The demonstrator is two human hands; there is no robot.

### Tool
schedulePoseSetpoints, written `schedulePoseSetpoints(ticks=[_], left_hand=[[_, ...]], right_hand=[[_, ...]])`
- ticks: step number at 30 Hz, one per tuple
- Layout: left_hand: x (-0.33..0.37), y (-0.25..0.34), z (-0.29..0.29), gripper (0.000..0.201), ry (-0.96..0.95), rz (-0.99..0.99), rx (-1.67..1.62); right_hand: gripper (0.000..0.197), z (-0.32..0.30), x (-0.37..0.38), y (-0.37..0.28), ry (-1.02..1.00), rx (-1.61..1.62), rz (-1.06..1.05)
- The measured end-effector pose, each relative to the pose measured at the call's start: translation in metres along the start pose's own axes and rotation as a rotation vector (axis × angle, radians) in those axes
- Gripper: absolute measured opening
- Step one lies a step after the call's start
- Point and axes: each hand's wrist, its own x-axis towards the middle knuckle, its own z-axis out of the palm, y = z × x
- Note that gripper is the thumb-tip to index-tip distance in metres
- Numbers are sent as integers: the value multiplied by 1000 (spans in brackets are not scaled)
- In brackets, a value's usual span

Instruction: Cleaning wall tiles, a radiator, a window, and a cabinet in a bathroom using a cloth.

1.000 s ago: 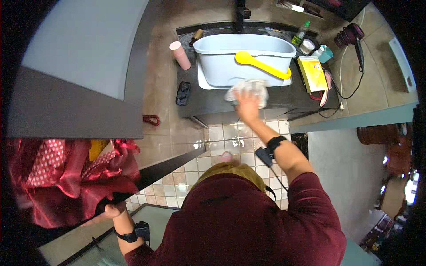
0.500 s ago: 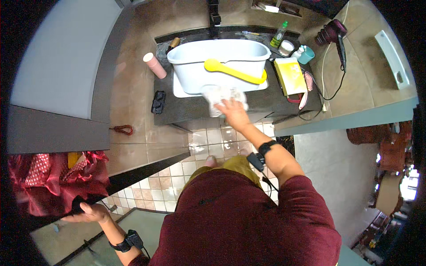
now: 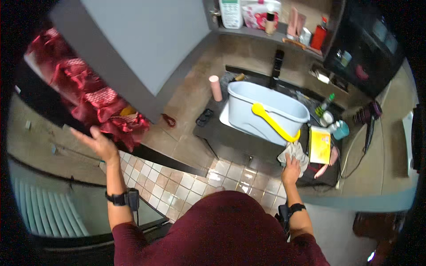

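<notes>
My right hand (image 3: 291, 170) is on a crumpled whitish cloth (image 3: 304, 160), pressing it against the dark countertop (image 3: 259, 153) near its front edge. Just beyond the cloth stands a large pale-blue oval tub (image 3: 248, 111) with a yellow handle (image 3: 277, 125) folded down across its front side. To the cloth's right lies a yellow box (image 3: 320, 145). My left hand (image 3: 101, 144) is held out at the left, fingers stretched and empty, just below a dark red, dotted ruffled fabric (image 3: 100, 99).
Left of the tub stand a pink cylinder (image 3: 215, 88) and a black object (image 3: 204, 117). At right are a green bottle (image 3: 325, 105), a turquoise cup (image 3: 341, 130) and a hair dryer (image 3: 368, 113) with a dangling cord. A shelf (image 3: 266, 35) with toiletries hangs above.
My right hand has wiped the cloth rightward along the counter, from the tub's front to beside the yellow box. The view has turned left and tilted up. My left hand stays open.
</notes>
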Motion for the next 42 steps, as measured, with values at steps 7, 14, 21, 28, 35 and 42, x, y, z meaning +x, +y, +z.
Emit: schedulePoseSetpoints(ticks=[7,14,21,28,35,42], left_hand=[[-8,5,4,62,22,-21,-1],[-13,2,6,62,47,49,23],[-20,-4,6,59,37,97,16],[-23,-7,3,56,25,87,27],[-27,-12,5,55,18,74,47],[-30,-19,11,52,52,122,38]], right_hand=[[66,7,23,-70,-186,77,-302],[56,14,40,-122,-241,86,-628],[63,1,41,-82,-262,158,-636],[77,-31,16,-3,-214,144,-446],[78,-32,-6,53,-156,92,-237],[77,-15,-3,28,-75,-15,-151]])
